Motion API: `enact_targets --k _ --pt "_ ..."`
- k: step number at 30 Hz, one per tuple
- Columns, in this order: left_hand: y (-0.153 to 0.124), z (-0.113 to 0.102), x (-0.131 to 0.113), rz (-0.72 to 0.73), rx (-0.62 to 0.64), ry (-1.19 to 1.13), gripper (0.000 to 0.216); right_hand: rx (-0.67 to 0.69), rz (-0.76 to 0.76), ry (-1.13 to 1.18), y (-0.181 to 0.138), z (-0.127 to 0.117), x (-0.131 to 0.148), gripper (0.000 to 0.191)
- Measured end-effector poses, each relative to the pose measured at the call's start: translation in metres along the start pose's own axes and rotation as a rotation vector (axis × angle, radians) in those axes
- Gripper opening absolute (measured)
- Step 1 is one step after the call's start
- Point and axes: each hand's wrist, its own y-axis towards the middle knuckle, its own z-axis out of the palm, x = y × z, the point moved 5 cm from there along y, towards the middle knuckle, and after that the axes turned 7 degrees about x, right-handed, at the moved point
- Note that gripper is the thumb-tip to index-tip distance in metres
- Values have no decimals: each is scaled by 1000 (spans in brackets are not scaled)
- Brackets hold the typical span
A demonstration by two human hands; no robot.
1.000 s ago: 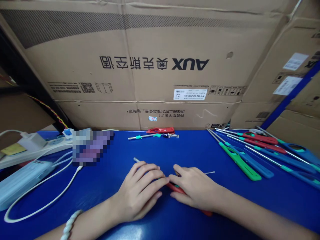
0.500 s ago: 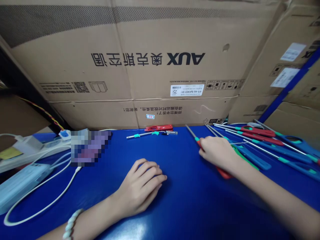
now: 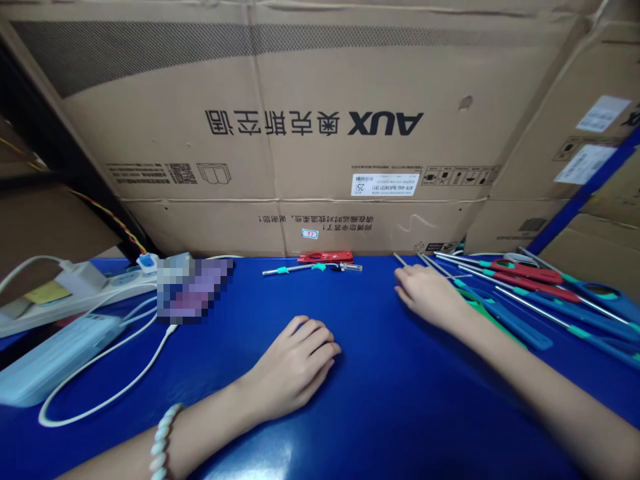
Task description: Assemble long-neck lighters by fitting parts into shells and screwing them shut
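My left hand (image 3: 296, 363) rests palm down on the blue table (image 3: 380, 407), its fingers loosely bent and nothing visible in it. A white bead bracelet (image 3: 161, 441) circles that wrist. My right hand (image 3: 429, 293) lies farther back and to the right, with its fingers closed over a long tool whose thin metal shaft (image 3: 400, 259) sticks out past the fingertips. The hand and forearm hide that tool's handle. This hand sits at the left end of a row of similar long-shafted tools (image 3: 520, 287).
The tools on the right have green, blue and red handles. A red tool (image 3: 325, 257) and a short rod with teal parts (image 3: 300, 269) lie at the back centre. On the left are a power strip (image 3: 75, 293), a power bank (image 3: 55, 360) and a white cable (image 3: 115, 387). Cardboard boxes (image 3: 310, 127) wall the back.
Both hands were together on a red-handled tool. My right hand has carried it back and right to the tool row. My left hand has stayed put.
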Motion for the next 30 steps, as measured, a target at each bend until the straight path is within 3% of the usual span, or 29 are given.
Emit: enact_targets --k 4,7,13,17,21,25,30 --pt "0 4 3 -20 31 -9 22 -106 -344 92 -13 4 52 18" --pt "0 6 6 -51 62 -16 22 -146 -459 174 -17 8 62 20" --pt "9 12 30 -174 129 -35 23 -115 -416 181 -8 11 39 30" --pt "33 12 65 -266 121 90 25 -156 -410 238 -6 11 35 30" --pt "59 11 103 -362 58 158 28 -222 -355 443 1 9 34 31" --pt "75 16 130 -416 24 216 29 -231 -298 511 26 9 34 41" --pt "80 25 145 -402 45 265 28 -215 -261 531 70 9 31 48"
